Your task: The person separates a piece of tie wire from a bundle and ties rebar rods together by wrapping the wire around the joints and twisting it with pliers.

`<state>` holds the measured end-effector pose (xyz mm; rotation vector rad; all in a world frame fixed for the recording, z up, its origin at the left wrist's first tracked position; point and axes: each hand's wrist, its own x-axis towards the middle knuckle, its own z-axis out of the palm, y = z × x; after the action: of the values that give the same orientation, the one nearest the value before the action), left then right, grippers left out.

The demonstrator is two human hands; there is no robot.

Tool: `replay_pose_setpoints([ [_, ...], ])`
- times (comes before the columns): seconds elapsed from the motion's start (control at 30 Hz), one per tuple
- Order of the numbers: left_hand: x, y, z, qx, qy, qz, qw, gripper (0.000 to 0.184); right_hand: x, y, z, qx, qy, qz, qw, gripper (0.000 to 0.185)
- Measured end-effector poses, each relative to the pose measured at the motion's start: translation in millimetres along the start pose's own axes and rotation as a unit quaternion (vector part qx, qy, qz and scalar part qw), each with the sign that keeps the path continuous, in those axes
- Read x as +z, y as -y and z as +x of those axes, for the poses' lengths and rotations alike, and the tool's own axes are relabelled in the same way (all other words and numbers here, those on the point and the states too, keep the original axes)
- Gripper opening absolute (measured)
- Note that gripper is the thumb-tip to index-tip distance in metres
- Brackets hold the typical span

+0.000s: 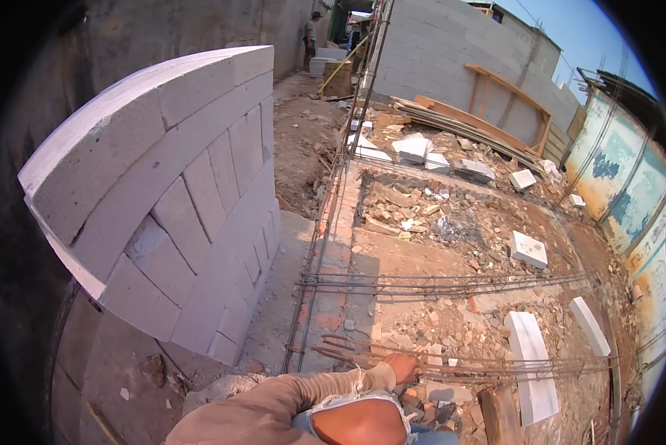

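At the bottom centre, my left hand or right hand cannot be told apart with certainty, but the sleeved arm enters from the lower left, so I take it as my left hand (402, 367). Its fingers curl down beside a bundle of thin steel bars (489, 365); what it grips, if anything, is hidden. A bent knee in torn jeans (359, 423) is just below it. My right hand is out of the frame. Left of the arm stands a large stack of pale blocks (192, 200).
More rebar (452, 283) crosses the rubble ground. White blocks (532, 367) lie at the right, near a wooden plank (500, 415). A wooden frame (548, 119) leans on the back wall. Far off, a person (310, 41) stands by the passage.
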<state>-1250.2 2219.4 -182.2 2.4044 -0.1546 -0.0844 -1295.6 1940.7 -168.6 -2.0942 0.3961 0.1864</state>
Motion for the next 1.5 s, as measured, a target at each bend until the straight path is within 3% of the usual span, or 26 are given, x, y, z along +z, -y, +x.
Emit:
replay_pose_setpoints([
  [0.67,-31.2,-19.1,-2.6,-0.028,0.03,0.02,0.999,0.041,-16.1,-47.5,-14.7,-0.019,-0.005,-0.013,1.0,0.021],
  [0.77,-6.4,-0.8,4.9,0.012,-0.039,-0.054,0.998,0.041,-22.3,-81.1,-16.7,-0.043,-0.035,-0.047,0.997,0.021],
  [0.9,-8.7,-1.4,9.3,-0.004,-0.044,-0.026,0.999,0.039,-18.4,-154.7,-7.9,-0.019,-0.085,-0.082,0.993,0.021],
  [0.93,-1.0,9.0,21.2,-0.048,0.021,0.036,0.998,0.039,-20.0,-180.6,-4.5,-0.011,-0.1,-0.076,0.992,0.021],
  [0.97,10.1,20.7,22.6,-0.006,-0.02,0.031,0.999,0.038,-20.3,-222.3,5.2,-0.017,-0.121,-0.047,0.991,0.021],
  [1.03,-0.2,8.7,17.5,-0.02,-0.006,0.03,0.999,0.036,-31.4,-287.3,25.2,-0.064,-0.168,0.062,0.982,0.021],
  [1.1,-0.4,14.0,17.6,0.011,-0.032,-0.002,0.999,0.034,-50.4,-161.0,-3.6,-0.152,-0.285,-0.056,0.945,0.022],
  [1.17,-6.1,13.4,19.7,-0.014,-0.01,-0.034,0.999,0.034,-67.9,-86.2,-17.1,-0.141,-0.265,0.008,0.954,0.025],
  [1.23,-3.7,10.9,21.0,-0.018,-0.024,-0.071,0.997,0.034,-85.3,-23.8,-31.2,-0.104,-0.175,-0.091,0.975,0.029],
  [1.27,-11.1,0.5,17.6,-0.012,-0.026,-0.071,0.997,0.035,-87.5,-12.8,-32.0,-0.096,-0.179,-0.091,0.975,0.029],
  [1.33,-14.8,-4.7,15.6,-0.013,-0.025,-0.068,0.997,0.037,-84.0,4.3,-29.6,-0.165,-0.049,-0.185,0.967,0.029],
  [1.37,-10.7,-0.3,16.2,0.02,-0.063,-0.073,0.995,0.038,-80.3,13.3,-28.5,-0.158,-0.043,-0.183,0.969,0.029],
  [1.43,-11.8,-6.7,9.7,0.049,-0.093,-0.077,0.991,0.04,-75.8,34.8,-24.1,-0.18,0.082,-0.265,0.944,0.027],
  [1.5,-31.3,-34.6,5.9,0.258,-0.232,0.094,0.933,0.043,-72.1,53.8,-16.5,-0.196,0.148,-0.299,0.922,0.023],
])
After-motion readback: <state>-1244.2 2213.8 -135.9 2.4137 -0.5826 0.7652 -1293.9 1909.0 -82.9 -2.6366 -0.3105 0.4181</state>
